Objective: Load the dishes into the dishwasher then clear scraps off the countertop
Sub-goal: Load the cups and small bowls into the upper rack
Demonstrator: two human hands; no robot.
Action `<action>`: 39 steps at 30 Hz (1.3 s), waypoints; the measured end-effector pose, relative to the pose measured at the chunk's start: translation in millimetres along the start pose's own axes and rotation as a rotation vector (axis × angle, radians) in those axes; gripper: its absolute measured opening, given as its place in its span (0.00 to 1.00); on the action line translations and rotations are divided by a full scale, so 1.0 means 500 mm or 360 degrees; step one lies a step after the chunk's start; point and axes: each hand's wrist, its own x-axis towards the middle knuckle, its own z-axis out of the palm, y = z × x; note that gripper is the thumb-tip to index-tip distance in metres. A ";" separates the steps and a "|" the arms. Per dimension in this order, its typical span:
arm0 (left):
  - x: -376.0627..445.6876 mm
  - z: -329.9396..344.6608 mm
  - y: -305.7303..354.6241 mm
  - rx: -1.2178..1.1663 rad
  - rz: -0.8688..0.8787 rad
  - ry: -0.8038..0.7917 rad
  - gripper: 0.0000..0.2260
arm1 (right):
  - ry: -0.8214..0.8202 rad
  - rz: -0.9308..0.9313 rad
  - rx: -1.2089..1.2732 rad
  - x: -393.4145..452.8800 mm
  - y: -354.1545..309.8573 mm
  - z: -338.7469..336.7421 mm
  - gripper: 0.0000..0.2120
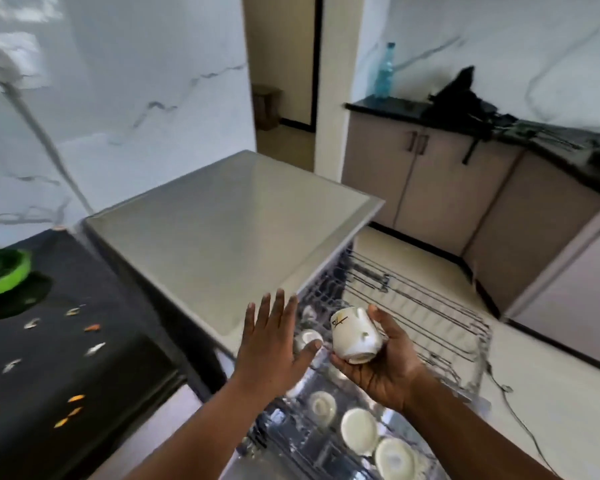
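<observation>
Above the pulled-out dishwasher rack point(426, 306), your right hand point(381, 368) holds a white cup point(352, 336) tilted on its side, fingers point(378, 315) and thumb curled round its body. Your left hand point(269, 344) hovers just beside the cup with its fingers straight and spread, holding nothing. Below both hands, several white cups point(359, 431) sit upside down in the rack. To your left, the black counter point(66, 368) carries scattered scraps point(92, 328) and a green bowl point(4, 271). The dishwasher top point(222, 230) stands between counter and rack.
</observation>
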 end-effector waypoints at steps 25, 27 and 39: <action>0.210 0.377 0.241 0.0187 0.0614 -0.0942 0.40 | 0.1283 0.0241 -0.2242 0.085 -0.093 -0.485 0.38; 0.222 0.395 0.230 0.0224 0.0695 -0.1043 0.38 | 0.1298 0.0289 -0.2310 0.111 -0.080 -0.484 0.37; 0.266 0.427 0.213 0.0227 0.0854 -0.1223 0.36 | 0.1469 0.0441 -0.2265 0.196 -0.039 -0.505 0.37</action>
